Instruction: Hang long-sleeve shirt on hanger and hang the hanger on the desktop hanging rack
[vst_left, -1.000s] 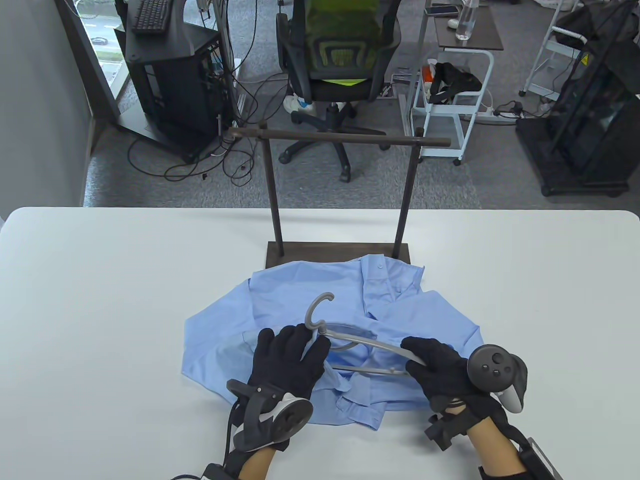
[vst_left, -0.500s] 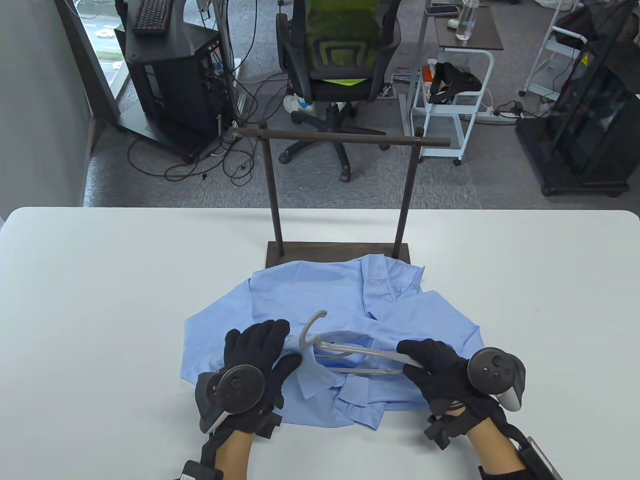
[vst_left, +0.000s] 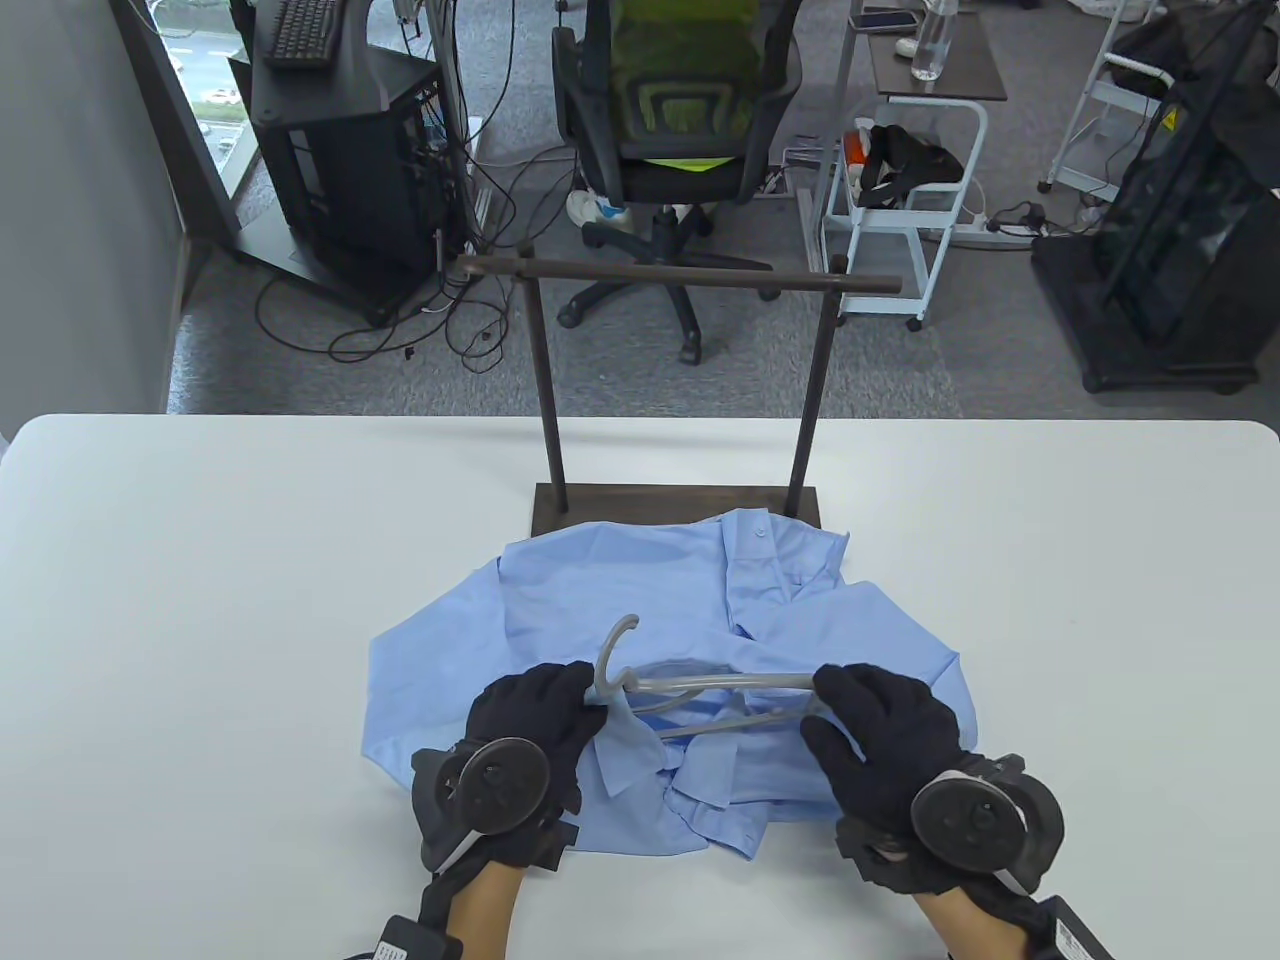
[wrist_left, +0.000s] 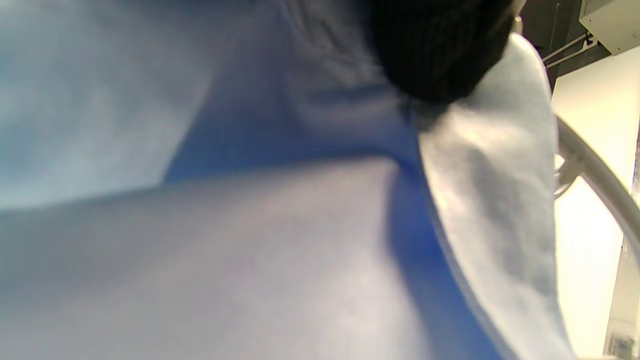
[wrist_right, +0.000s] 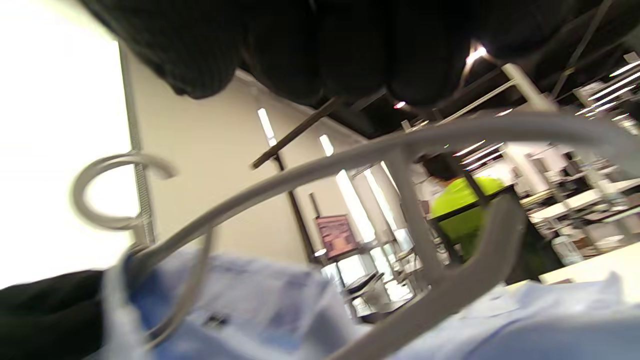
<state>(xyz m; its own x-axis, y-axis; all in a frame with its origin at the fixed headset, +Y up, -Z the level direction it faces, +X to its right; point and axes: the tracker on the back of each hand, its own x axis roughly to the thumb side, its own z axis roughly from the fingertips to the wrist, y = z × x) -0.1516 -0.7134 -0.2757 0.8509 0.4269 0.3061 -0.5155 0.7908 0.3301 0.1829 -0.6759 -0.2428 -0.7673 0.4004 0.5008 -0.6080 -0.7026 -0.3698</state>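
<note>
Lying crumpled on the white table (vst_left: 200, 560) in front of the dark rack (vst_left: 680, 400), the blue shirt (vst_left: 600, 590) has its collar pinched by the left hand (vst_left: 525, 720), while the right hand (vst_left: 885, 730) curls its fingers (vst_left: 835, 690) around the grey hanger (vst_left: 690, 685).
</note>
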